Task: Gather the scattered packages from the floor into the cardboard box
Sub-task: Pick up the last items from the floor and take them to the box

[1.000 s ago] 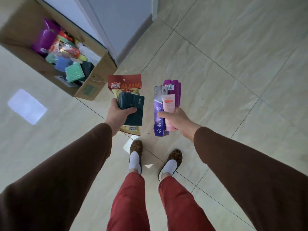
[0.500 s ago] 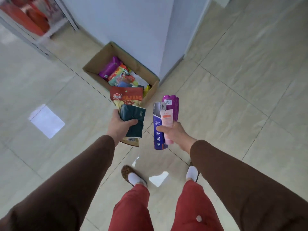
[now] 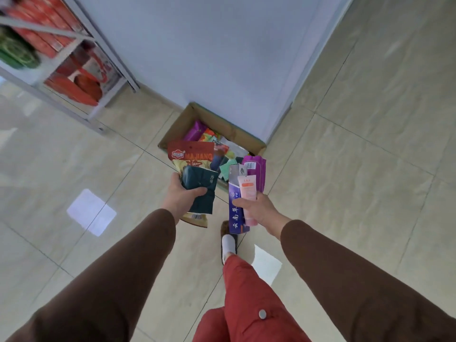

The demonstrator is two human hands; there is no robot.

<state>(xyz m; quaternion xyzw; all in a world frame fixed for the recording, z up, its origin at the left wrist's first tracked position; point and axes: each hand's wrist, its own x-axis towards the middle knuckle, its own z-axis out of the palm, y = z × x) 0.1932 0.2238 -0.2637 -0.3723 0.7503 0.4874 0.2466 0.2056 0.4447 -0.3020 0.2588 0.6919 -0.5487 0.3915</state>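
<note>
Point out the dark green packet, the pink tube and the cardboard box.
dark green packet (image 3: 200, 188): head view, middle of its creased front.
pink tube (image 3: 248, 191): head view, upper body above the thumb.
cardboard box (image 3: 172, 129): head view, left wall's outer face.

"MAJIANG" on red-topped snack bag (image 3: 191, 154)
</note>
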